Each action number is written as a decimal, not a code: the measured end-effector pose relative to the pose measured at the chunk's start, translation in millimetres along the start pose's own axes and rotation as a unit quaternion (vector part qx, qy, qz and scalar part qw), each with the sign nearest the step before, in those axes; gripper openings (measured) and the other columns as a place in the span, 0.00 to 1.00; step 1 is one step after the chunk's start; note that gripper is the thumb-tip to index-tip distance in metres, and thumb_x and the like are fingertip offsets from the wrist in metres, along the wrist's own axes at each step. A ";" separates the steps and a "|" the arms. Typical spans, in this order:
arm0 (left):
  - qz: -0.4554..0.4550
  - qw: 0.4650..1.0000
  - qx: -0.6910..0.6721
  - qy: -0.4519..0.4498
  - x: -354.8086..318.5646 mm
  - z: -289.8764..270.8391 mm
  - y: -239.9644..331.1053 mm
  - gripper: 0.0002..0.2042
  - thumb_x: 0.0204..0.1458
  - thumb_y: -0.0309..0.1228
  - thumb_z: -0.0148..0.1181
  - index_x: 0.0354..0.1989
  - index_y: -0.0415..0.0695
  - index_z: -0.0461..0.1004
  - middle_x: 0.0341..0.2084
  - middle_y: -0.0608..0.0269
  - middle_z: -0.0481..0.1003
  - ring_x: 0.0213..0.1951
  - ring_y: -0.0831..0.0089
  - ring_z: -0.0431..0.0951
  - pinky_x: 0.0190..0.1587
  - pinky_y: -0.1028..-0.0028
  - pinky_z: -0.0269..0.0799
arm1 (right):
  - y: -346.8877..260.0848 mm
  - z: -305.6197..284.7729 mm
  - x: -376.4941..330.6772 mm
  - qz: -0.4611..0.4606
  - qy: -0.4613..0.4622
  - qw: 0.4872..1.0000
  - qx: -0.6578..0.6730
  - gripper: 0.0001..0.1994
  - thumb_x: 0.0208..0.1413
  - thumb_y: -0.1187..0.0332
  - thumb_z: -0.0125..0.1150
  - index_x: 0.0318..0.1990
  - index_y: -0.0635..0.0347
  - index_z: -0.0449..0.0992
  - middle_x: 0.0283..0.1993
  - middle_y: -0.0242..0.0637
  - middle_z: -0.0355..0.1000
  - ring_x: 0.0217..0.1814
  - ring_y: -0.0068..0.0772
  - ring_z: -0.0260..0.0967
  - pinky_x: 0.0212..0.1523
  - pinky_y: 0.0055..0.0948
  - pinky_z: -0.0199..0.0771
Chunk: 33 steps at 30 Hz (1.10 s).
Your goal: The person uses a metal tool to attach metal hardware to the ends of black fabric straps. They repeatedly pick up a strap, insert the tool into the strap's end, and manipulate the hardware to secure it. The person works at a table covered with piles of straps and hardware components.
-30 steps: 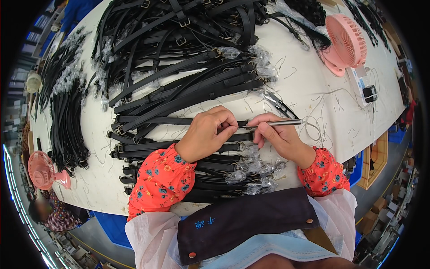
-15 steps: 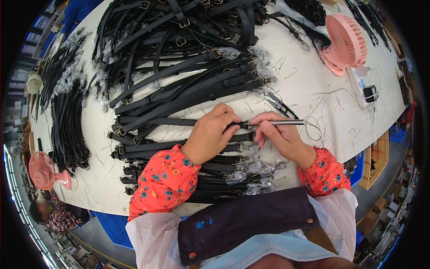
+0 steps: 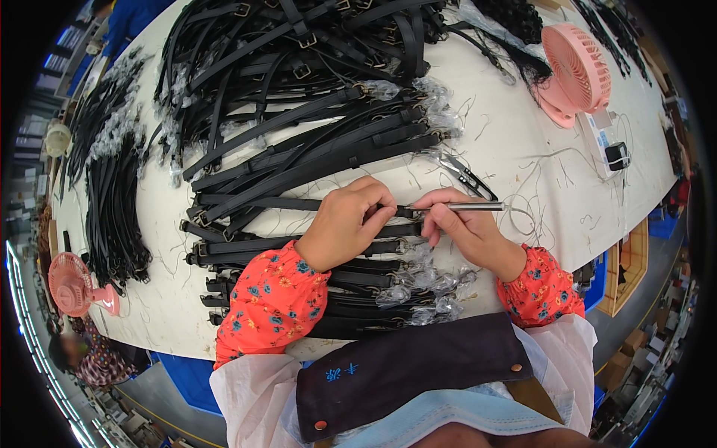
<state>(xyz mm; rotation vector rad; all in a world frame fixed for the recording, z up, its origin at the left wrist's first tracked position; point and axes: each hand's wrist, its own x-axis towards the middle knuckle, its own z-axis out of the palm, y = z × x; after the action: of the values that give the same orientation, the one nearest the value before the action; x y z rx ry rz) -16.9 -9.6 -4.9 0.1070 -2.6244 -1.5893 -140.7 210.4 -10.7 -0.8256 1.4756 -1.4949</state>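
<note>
Both hands close together, left (image 3: 345, 228) curled palm-down, right (image 3: 463, 228) fingers pinched.

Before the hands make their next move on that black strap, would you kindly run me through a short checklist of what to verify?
1. Left hand pins the black strap flat on the table: ok.
2. Right hand grips the slim metal tool pen-style: ok.
3. Tool tip meets the strap end between the hands: cannot tell, fingers hide it.
4. Thread snips within reach, beyond the right hand: ok.
5. Work spot free of clutter: not ok, loose threads and other straps crowd it.
</note>
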 end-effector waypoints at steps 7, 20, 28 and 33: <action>0.005 1.000 -0.011 -0.018 -0.6 -2.7 1.4 0.03 0.57 0.21 0.65 0.36 0.37 0.78 0.37 0.60 0.76 0.29 0.77 0.75 0.33 0.75 0.71 | -0.8 1.1 0.1 0.008 0.002 1.000 -0.003 0.15 0.76 0.63 0.48 0.57 0.65 0.74 0.38 0.34 0.74 0.37 0.19 0.73 0.38 0.23 0.79; 0.120 0.977 0.171 0.046 -2.5 0.3 2.8 0.10 0.49 0.22 0.69 0.39 0.42 0.77 0.39 0.61 0.77 0.41 0.55 0.76 0.48 0.60 0.72 | -0.5 -4.0 -0.5 -0.074 0.033 0.997 -0.017 0.15 0.76 0.64 0.48 0.58 0.66 0.73 0.36 0.36 0.76 0.35 0.22 0.74 0.37 0.23 0.78; 0.212 0.933 0.286 0.046 -3.9 -0.5 -1.9 0.08 0.49 0.19 0.68 0.37 0.41 0.76 0.36 0.62 0.77 0.35 0.60 0.76 0.38 0.65 0.74 | 1.9 -4.8 1.1 -0.120 0.066 0.990 -0.031 0.16 0.76 0.63 0.48 0.59 0.66 0.73 0.38 0.38 0.77 0.36 0.22 0.75 0.39 0.23 0.76; 0.049 0.996 0.068 0.008 -4.9 0.0 1.8 0.08 0.50 0.20 0.70 0.38 0.40 0.78 0.39 0.61 0.77 0.31 0.65 0.78 0.33 0.70 0.74 | 3.2 -5.3 -0.3 -0.105 0.058 0.993 -0.014 0.16 0.76 0.62 0.48 0.59 0.66 0.73 0.39 0.38 0.77 0.36 0.23 0.75 0.40 0.23 0.76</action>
<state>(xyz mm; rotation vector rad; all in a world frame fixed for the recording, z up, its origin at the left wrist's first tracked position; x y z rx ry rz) -12.0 -8.3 -3.3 -0.0018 -2.6786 -1.3752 -144.9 213.1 -14.3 -0.9487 1.5357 -1.7053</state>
